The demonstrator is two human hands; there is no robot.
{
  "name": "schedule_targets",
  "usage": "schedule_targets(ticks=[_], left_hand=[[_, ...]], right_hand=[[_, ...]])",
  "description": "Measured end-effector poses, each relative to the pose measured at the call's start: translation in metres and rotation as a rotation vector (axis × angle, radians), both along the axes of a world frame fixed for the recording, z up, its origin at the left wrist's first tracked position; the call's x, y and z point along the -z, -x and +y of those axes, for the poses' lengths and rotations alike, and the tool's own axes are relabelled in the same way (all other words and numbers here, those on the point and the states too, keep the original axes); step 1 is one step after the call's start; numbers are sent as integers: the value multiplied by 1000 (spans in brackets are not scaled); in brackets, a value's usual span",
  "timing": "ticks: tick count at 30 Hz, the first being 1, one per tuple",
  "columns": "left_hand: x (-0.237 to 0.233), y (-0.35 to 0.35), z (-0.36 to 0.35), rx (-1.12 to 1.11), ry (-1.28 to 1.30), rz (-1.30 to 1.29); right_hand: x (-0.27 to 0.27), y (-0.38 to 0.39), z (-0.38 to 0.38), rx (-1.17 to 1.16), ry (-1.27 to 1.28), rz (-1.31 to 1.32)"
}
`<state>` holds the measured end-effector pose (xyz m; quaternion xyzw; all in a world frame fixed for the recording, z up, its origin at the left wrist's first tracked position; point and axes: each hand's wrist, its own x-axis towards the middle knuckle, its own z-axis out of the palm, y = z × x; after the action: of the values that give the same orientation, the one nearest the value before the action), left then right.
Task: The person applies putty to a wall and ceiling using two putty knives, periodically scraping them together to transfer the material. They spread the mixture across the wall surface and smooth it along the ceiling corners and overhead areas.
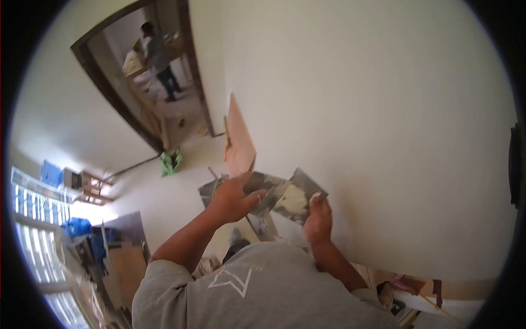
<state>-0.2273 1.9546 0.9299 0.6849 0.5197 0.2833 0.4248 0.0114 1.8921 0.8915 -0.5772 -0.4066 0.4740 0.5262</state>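
My left hand (233, 197) is closed on a grey, plaster-smeared flat plate (268, 183), its thumb lying along the top face. A lump of cream-coloured plaster (294, 199) sits on the metal between my hands. At the plate's right end, my right hand (319, 218) grips a grey flat-bladed plastering trowel (309, 182), with the blade's corner pointing toward the wall. The trowel overlaps the plate and the plaster; its handle is hidden by my fingers.
A pale wall (383, 109) rises close on the right. A pinkish board (239, 137) leans against it. Beyond the doorway (200, 82) stands another person (159, 57). A green bag (171, 162) lies near the door. Boards (127, 263) and a blue bundle (76, 226) stand at left.
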Motion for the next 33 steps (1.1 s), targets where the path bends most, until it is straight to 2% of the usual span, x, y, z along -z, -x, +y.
schedule_targets(ticks=[1,2,3,4,5,6,7,8,9,11,12,14,15,18,19,20,22,25,29,33], left_hand=[[-1,-2,7,27,-78,51],[3,-2,14,66,-153,53],[-14,-6,17,80,-181,31],[-17,-6,23,96,-261,127],[-22,-11,31,74,-342,84],[-33,-18,42,51,-409,38],[-50,-23,56,30,-368,-101],[-71,-30,66,12,-310,-231],[-92,-28,77,-27,-401,-295],[-149,-21,98,-70,-572,-368],[-186,-34,94,-37,-496,-509],[-258,-56,95,102,-579,-801],[-268,-83,99,183,-569,-919],[-377,-112,79,308,-659,-1072],[-404,-121,66,419,-620,-1022],[-429,-136,60,438,-648,-1017],[-472,-156,50,492,-705,-969],[-528,-184,33,531,-786,-943],[-549,-230,2,597,-794,-932],[-547,-244,-32,621,-754,-874]], right_hand=[[-5,0,-3,23,23,-238],[-20,4,0,16,-145,-332],[6,-3,4,29,-387,-531],[16,-9,6,31,-309,-455],[-30,-5,2,42,-119,-374],[-23,-12,5,78,-142,-137],[-30,-15,4,111,-230,-117],[-72,-16,-9,66,-176,-156],[-85,-12,-13,88,-227,-73],[-125,2,-30,192,-294,152],[-153,0,-51,279,-310,306],[-180,-19,-85,443,-397,422],[-156,-54,-104,527,-466,384],[-155,-95,-161,758,-640,183],[-154,-110,-179,820,-664,77],[-173,-106,-195,890,-750,54],[-182,-105,-207,1080,-832,283],[-162,-115,-234,1137,-799,257],[-119,-135,-249,1140,-828,495],[-95,-153,-258,1050,-806,465]])
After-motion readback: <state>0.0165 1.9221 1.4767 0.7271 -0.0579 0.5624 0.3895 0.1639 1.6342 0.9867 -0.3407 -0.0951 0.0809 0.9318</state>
